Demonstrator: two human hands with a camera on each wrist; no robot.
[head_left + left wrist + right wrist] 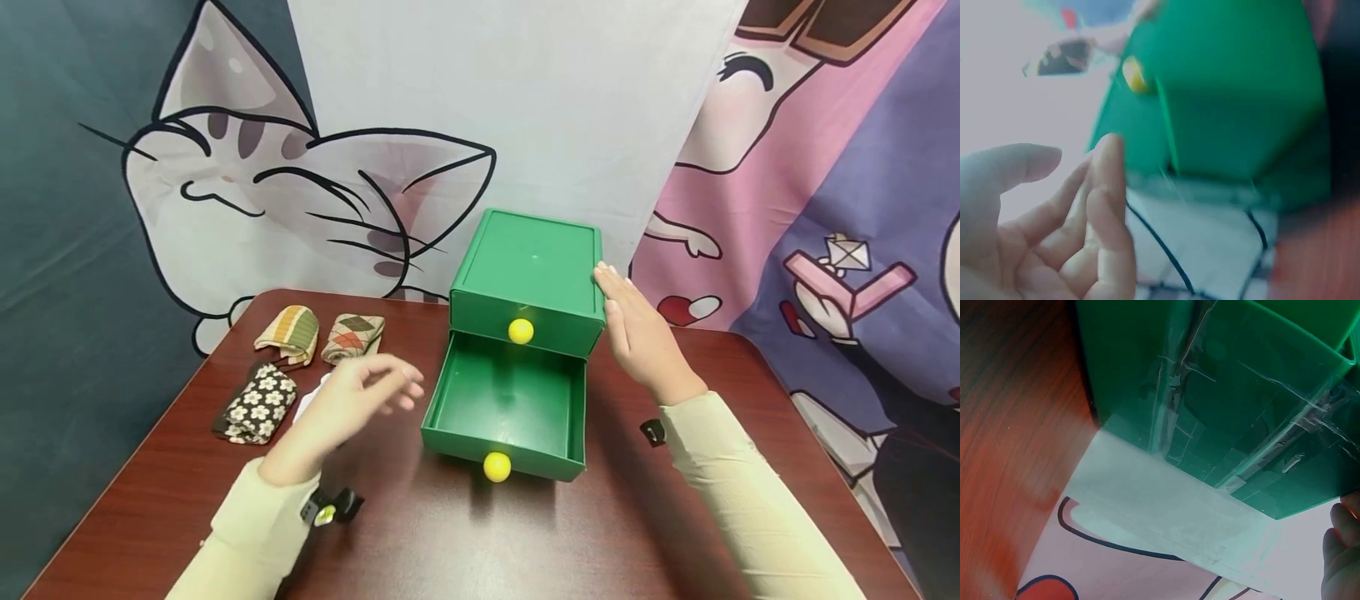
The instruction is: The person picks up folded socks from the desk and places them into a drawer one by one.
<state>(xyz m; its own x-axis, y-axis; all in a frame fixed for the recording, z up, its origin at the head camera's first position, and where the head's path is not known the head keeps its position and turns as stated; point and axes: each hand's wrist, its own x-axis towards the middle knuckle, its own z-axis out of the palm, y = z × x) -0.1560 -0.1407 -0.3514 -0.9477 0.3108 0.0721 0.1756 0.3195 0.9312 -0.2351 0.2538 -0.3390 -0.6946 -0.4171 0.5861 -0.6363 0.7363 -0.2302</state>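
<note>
Unlabelled green drawer box (528, 275), right hand (637, 333) flat against its side.

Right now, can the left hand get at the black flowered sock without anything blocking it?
Probably yes. The left hand hovers open just right of the black flowered sock, which lies uncovered on the table; nothing stands between them.
</note>
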